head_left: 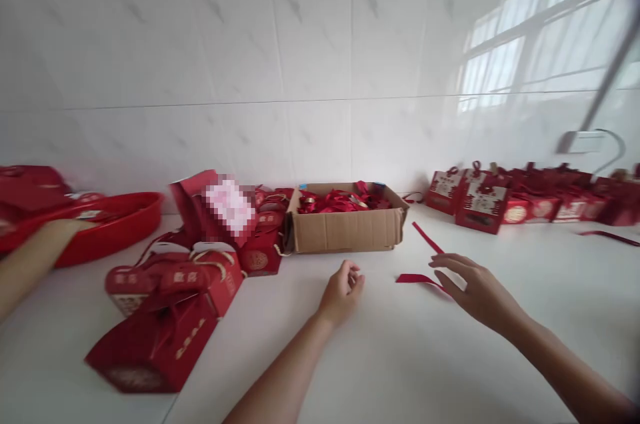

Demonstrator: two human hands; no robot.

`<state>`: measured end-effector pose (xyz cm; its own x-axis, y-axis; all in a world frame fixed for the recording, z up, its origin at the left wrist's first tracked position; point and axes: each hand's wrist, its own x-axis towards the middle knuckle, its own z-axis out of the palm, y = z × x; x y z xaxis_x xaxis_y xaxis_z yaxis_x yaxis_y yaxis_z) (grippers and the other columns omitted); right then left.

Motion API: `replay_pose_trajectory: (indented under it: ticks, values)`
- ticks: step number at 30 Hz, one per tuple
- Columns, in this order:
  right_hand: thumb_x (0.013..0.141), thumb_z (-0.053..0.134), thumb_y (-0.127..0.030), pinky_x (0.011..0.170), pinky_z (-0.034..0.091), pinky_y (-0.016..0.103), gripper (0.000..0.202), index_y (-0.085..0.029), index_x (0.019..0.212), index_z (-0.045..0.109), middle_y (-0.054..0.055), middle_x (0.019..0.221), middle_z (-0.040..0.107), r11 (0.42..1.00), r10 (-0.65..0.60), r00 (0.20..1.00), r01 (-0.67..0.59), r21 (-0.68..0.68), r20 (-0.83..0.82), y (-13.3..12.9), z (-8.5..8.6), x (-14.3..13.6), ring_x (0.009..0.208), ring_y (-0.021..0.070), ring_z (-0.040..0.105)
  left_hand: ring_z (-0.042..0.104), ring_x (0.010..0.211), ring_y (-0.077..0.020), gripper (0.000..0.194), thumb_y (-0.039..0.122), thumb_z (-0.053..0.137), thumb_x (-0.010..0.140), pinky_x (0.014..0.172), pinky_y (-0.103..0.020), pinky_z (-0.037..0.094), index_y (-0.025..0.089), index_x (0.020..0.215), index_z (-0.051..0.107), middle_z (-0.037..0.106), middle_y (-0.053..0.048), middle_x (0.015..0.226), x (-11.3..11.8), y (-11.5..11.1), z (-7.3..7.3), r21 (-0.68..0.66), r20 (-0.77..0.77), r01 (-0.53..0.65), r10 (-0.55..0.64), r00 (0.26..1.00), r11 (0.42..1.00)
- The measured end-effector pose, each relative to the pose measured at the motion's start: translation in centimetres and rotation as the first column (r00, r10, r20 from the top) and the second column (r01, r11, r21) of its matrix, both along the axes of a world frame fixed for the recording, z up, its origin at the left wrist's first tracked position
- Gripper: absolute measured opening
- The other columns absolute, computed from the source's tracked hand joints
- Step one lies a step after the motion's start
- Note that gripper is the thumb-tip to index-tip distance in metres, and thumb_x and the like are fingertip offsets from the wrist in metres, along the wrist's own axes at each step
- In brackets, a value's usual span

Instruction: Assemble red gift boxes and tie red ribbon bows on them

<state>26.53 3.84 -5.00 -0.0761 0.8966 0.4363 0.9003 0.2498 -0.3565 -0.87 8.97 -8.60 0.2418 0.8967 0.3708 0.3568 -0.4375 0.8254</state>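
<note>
In the middle of the white tabletop, my left hand (pixel 343 294) is loosely curled, its fingertips close to the thumb, and nothing shows in it. My right hand (pixel 473 287) hovers low to the right with thumb and fingers apart. A dark red ribbon (pixel 417 278) lies beside and partly behind the right hand; one end points up toward the box and the other points left. Behind my hands stands an open cardboard box (pixel 347 232) filled with shiny red ribbons (pixel 335 201).
Red gift boxes (pixel 155 337) are grouped at left. More red gift boxes (pixel 483 204) line the wall at right, near a loose ribbon (pixel 610 236). Another person's arm (pixel 43 257) reaches into a red plastic basin (pixel 145 211) at far left. A tiled wall (pixel 320 64) closes off the back.
</note>
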Motion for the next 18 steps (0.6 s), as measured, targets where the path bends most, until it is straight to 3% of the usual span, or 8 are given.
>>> replay_pose_trajectory:
  ticks: [2, 5, 9, 11, 13, 16, 18]
  values:
    - [0.087, 0.043, -0.032, 0.076, 0.053, 0.035, 0.025, -0.026, 0.098, 0.065, 0.006, 0.115, 0.064, 0.989, 0.11, 0.994, -0.108, 0.099, -0.019, 2.4, 0.3, -4.0, 0.099, 0.0247, 0.062, 0.057, 0.066, -0.0129, 0.018, 0.036, 0.051, 0.084, 0.055, -0.022, 0.042, 0.02, 0.092, 0.052, 0.06, 0.0, 0.076, 0.0, -0.2, 0.0, 0.021, -0.008, -0.023, 0.023, 1.0, 1.0]
    - [0.086, 0.041, -0.023, 0.082, 0.051, 0.038, 0.025, -0.021, 0.094, 0.065, 0.009, 0.106, 0.065, 0.956, 0.257, 0.966, -0.251, 0.152, -0.021, 5.8, -1.4, -8.7, 0.098, 0.0245, 0.061, 0.059, 0.068, -0.0132, 0.016, 0.034, 0.049, 0.086, 0.058, -0.023, 0.044, 0.02, 0.094, 0.051, 0.061, -0.001, 0.079, -0.2, -0.7, 0.3, 0.083, -0.015, -0.12, 0.121, 0.993, 0.989]
    - [0.08, 0.041, -0.014, 0.083, 0.05, 0.04, 0.028, -0.018, 0.094, 0.065, 0.01, 0.104, 0.065, 0.944, 0.305, 0.95, -0.293, 0.149, -0.07, 8.0, -4.7, -10.8, 0.096, 0.0255, 0.061, 0.058, 0.085, -0.0177, 0.012, 0.028, 0.047, 0.086, 0.074, -0.031, 0.046, 0.02, 0.094, 0.05, 0.06, -0.006, 0.091, -1.9, -0.7, 2.1, 0.215, -0.02, -0.332, 0.344, 0.939, 0.919]
    - [0.08, 0.041, -0.013, 0.083, 0.05, 0.04, 0.028, -0.018, 0.095, 0.065, 0.01, 0.104, 0.065, 0.943, 0.316, 0.944, -0.3, 0.146, -0.1, 8.1, -5.8, -10.5, 0.097, 0.0252, 0.06, 0.056, 0.093, -0.0203, 0.012, 0.024, 0.054, 0.08, 0.084, -0.035, 0.044, 0.02, 0.09, 0.05, 0.059, -0.006, 0.095, -3.7, -0.3, 4.3, 0.283, -0.033, -0.41, 0.436, 0.899, 0.867]
    - [0.081, 0.041, -0.014, 0.085, 0.049, 0.04, 0.028, -0.019, 0.095, 0.063, 0.009, 0.104, 0.064, 0.942, 0.321, 0.938, -0.302, 0.147, -0.129, 8.1, -6.3, -10.0, 0.098, 0.0246, 0.059, 0.052, 0.105, -0.0243, 0.021, 0.022, 0.062, 0.073, 0.094, -0.04, 0.039, 0.02, 0.089, 0.05, 0.058, -0.008, 0.101, -6.3, 0.5, 7.4, 0.338, -0.022, -0.51, 0.549, 0.836, 0.791]
    - [0.082, 0.037, -0.013, 0.087, 0.048, 0.039, 0.029, -0.019, 0.096, 0.062, 0.009, 0.105, 0.063, 0.943, 0.32, 0.933, -0.295, 0.156, -0.167, 8.3, -6.5, -9.6, 0.102, 0.0243, 0.057, 0.027, 0.131, -0.0337, 0.051, 0.025, 0.062, 0.073, 0.105, -0.054, 0.021, 0.018, 0.116, 0.036, 0.036, -0.019, 0.134, -10.7, 1.8, 13.1, 0.348, 0.092, -0.751, 0.777, 0.623, 0.561]
    - [0.082, 0.035, -0.012, 0.087, 0.047, 0.041, 0.031, -0.018, 0.098, 0.061, 0.009, 0.105, 0.063, 0.945, 0.312, 0.931, -0.282, 0.167, -0.189, 8.4, -6.4, -9.7, 0.102, 0.0249, 0.056, 0.017, 0.136, -0.0364, 0.066, 0.027, 0.061, 0.074, 0.104, -0.059, 0.018, 0.017, 0.127, 0.023, 0.024, -0.023, 0.142, -13.5, 2.7, 16.5, 0.302, 0.14, -0.849, 0.861, 0.489, 0.433]
